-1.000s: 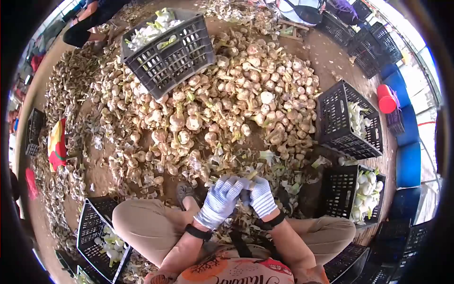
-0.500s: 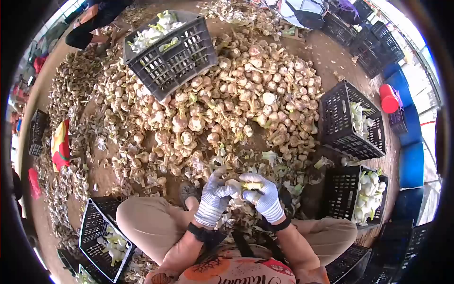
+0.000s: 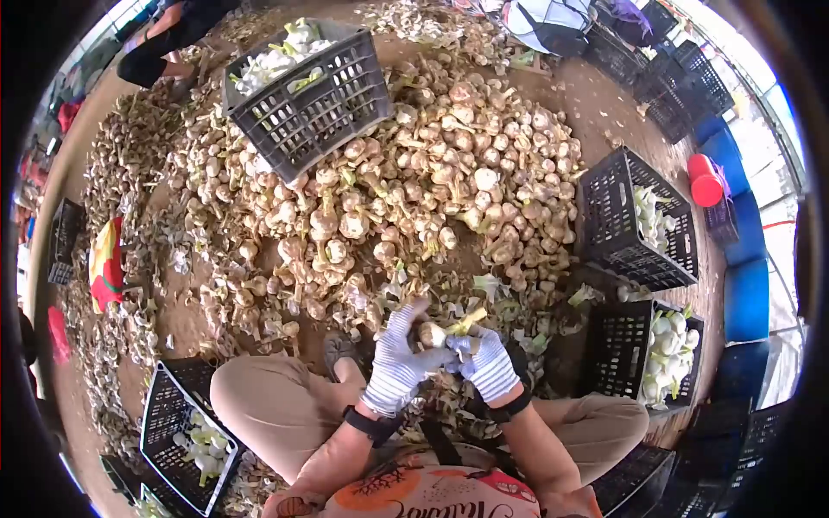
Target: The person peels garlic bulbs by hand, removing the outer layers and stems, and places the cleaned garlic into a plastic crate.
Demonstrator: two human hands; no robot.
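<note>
Head view: a garlic bulb [image 3: 431, 335] with its stalk is held between two gloved hands, above the seated person's lap.
The left hand [image 3: 399, 358] curls around the bulb, thumb below it; the right hand [image 3: 490, 364] has its fingers bent in close under the stalk [image 3: 471, 320], though whether they clamp it cannot be told. Papery scraps [image 3: 531, 324] litter the ground just beyond. Farther out spreads a large garlic heap [image 3: 466, 164], with a tilted dark crate [image 3: 341, 99] of white bulbs on it. More crates stand at both sides.
</note>
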